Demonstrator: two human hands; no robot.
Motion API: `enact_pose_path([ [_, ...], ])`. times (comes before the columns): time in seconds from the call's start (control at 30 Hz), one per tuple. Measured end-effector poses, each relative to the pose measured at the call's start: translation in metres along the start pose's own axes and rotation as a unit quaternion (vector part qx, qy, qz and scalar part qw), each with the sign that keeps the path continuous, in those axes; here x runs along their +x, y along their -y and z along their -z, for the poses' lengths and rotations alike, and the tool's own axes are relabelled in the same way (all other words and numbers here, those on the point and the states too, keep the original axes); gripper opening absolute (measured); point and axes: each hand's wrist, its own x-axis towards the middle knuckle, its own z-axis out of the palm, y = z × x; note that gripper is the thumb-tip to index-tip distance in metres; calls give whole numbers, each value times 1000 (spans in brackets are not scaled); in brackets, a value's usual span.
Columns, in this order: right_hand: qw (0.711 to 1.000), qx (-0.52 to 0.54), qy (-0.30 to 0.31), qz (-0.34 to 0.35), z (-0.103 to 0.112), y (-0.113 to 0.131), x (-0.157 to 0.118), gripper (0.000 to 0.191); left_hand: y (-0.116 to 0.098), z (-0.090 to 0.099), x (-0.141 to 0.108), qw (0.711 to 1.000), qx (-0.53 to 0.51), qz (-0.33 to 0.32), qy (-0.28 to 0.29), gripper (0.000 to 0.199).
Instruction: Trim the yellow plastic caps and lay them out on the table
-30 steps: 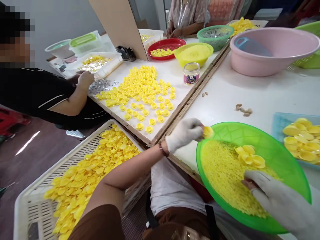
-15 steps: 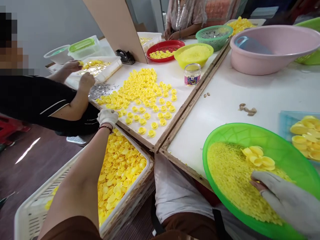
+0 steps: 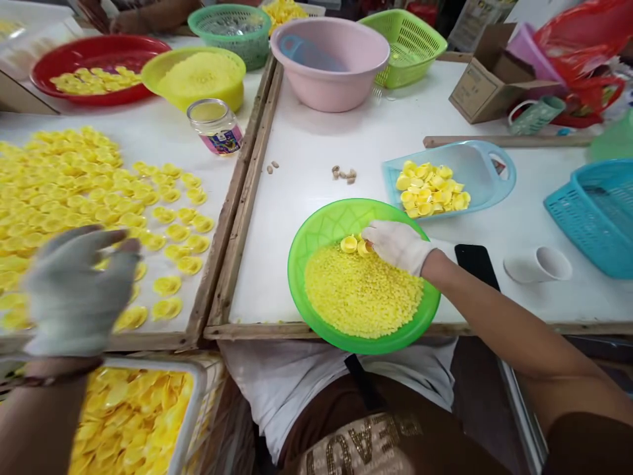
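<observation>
My left hand (image 3: 84, 284), in a white glove with bare fingertips, is over the left table's near edge, its fingers apart and nothing visible between them. Beneath and beyond it spread many small yellow cups (image 3: 64, 178). A green basin (image 3: 301, 264) of yellow granules (image 3: 366, 297) sits at the front edge of the right table. My gloved right hand (image 3: 395, 244) reaches into its far right side, fingers closed on yellow cups (image 3: 349, 245) above the granules. A blue scoop (image 3: 475, 171) with more yellow cups (image 3: 430, 188) lies behind the basin to the right.
A crate (image 3: 190, 409) of yellow pieces stands below the left table. Farther back are a jar (image 3: 215, 128), yellow bowl (image 3: 232, 86), red tray (image 3: 133, 49) and pink basin (image 3: 331, 86). A phone (image 3: 477, 264), white cup (image 3: 537, 265) and blue basket (image 3: 598, 218) are rightward. Another person's hands show top left.
The view has swung right. My left hand has left the far table edge by the crate and opened. My right hand has moved onto the yellow cups in the green basin.
</observation>
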Motion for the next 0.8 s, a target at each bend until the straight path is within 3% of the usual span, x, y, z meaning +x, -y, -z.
enact_pose_path([
  [0.03, 1000, 8, -8, 7, 2, 1, -1, 21, -23, -23, -7, 996, 40, -55, -52, 25],
  [0.07, 1000, 19, -20, 13, 5, 2, -3, 19, -46, -47, -15, 994, 45, -98, -34, 25],
  [0.13, 997, 49, -51, 25, 13, 8, -9, 13, -89, -96, -28, 989, -33, -131, 63, 26],
  [0.2, 991, 102, -83, 37, 21, 17, -17, 12, -122, -139, -38, 969, -122, -120, 176, 37],
  [0.3, 976, 187, -100, 41, 24, 32, -31, 18, -146, -175, -42, 946, -176, -121, 243, 27],
  [0.37, 980, 187, -60, 20, 18, 41, -41, 23, -148, -179, -40, 949, -181, -105, 234, 18],
  [0.5, 990, 76, 114, 27, -1, 57, -57, 20, -138, -169, -37, 942, -244, 0, 229, 26],
  [0.6, 978, 110, 178, 22, -8, 63, -60, 21, -134, -167, -42, 927, -267, 56, 259, 22],
  [0.67, 968, 179, 176, -5, -5, 60, -58, 22, -134, -171, -46, 925, -265, 68, 264, 21],
  [0.73, 941, 318, 114, -35, 3, 55, -54, 29, -136, -177, -50, 930, -249, 58, 262, 21],
  [0.77, 907, 413, 67, -53, 8, 53, -51, 33, -137, -180, -51, 934, -235, 48, 263, 20],
  [0.8, 853, 516, 18, -75, 14, 51, -49, 36, -139, -184, -53, 936, -222, 41, 269, 20],
])
